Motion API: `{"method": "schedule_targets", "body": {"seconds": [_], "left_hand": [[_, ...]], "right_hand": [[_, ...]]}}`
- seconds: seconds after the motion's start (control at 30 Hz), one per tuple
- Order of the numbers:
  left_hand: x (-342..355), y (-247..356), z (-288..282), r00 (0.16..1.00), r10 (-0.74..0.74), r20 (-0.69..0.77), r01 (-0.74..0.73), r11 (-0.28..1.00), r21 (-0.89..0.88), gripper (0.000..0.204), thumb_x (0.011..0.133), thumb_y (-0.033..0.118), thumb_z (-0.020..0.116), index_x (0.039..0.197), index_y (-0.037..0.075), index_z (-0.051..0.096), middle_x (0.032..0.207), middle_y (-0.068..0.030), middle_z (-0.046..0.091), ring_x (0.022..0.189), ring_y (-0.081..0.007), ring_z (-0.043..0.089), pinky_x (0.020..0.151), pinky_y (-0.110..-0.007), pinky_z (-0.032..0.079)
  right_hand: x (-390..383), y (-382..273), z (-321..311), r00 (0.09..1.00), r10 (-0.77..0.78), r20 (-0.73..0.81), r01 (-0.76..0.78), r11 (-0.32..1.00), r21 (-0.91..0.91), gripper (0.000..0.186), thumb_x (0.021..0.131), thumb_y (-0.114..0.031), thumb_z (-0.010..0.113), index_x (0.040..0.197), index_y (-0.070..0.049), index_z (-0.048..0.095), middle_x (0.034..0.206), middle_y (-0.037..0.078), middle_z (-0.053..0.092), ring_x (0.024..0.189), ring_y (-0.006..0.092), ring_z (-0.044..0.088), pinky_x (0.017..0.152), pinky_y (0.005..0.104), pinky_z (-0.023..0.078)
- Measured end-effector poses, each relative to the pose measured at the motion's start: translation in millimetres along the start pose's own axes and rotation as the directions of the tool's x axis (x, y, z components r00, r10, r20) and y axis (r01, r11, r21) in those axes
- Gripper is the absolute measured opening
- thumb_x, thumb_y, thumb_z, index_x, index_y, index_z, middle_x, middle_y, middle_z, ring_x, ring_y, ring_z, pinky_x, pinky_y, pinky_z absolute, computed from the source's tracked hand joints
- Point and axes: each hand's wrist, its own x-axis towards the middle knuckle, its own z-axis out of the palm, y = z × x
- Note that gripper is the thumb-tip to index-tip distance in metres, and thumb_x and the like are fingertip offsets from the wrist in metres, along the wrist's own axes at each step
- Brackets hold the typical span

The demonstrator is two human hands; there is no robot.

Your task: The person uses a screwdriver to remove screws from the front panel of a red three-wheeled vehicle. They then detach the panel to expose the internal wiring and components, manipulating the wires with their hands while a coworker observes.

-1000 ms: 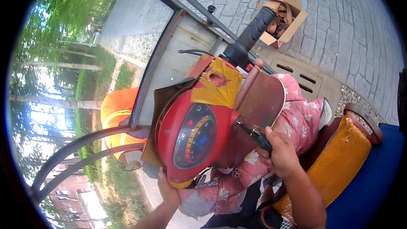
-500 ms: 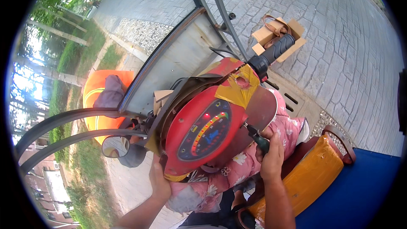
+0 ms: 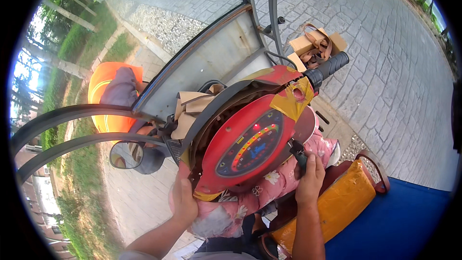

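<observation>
Head view: my right hand (image 3: pixel 311 179) pinches key fob (image 3: pixel 300 157), long axis up-left toward dashboard (image 3: pixel 248 144); left hand (image 3: pixel 185 200) farther, grip unclear.

Left forearm (image 3: pixel 156 237) enters at the lower edge and slants up to the right; the wrist bends so that the left hand (image 3: pixel 184 201) points upward, its finger pose partly hidden. Right forearm (image 3: pixel 309 233) rises almost vertically from the lower edge. Right hand (image 3: pixel 309 183) is closed in a grip, fingers curled, thumb (image 3: pixel 312 164) pointing upward.
</observation>
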Motion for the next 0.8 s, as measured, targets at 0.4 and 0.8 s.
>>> {"method": "schedule_targets", "body": {"seconds": [0.4,0.8], "left_hand": [[-8,-37,-28,0.995,-0.085,-0.048,0.087,0.995,0.054,0.06,0.113,0.038,0.028,0.154,-0.004,0.039,0.151,-0.02,0.05,0.139,-0.0313,0.048,0.116,-0.038,0.033],[3,-31,-43,0.975,-0.211,-0.066,0.189,0.95,-0.248,0.058,0.103,0.024,0.063,0.149,-0.001,0.037,0.133,-0.0188,0.056,0.13,-0.0259,0.054,0.113,-0.039,0.039]], "right_hand": [[3,10,2,0.991,-0.12,-0.059,0.119,0.993,-0.029,0.036,0.109,-0.035,0.053,0.115,-0.001,0.064,0.081,0.004,0.062,0.064,0.011,0.056,0.058,0.0269,0.045],[-5,1,12,0.991,-0.1,-0.085,0.097,0.995,-0.035,0.034,0.108,-0.028,0.053,0.124,0.001,0.062,0.083,0.005,0.063,0.068,0.0114,0.058,0.061,0.0256,0.045]]}}
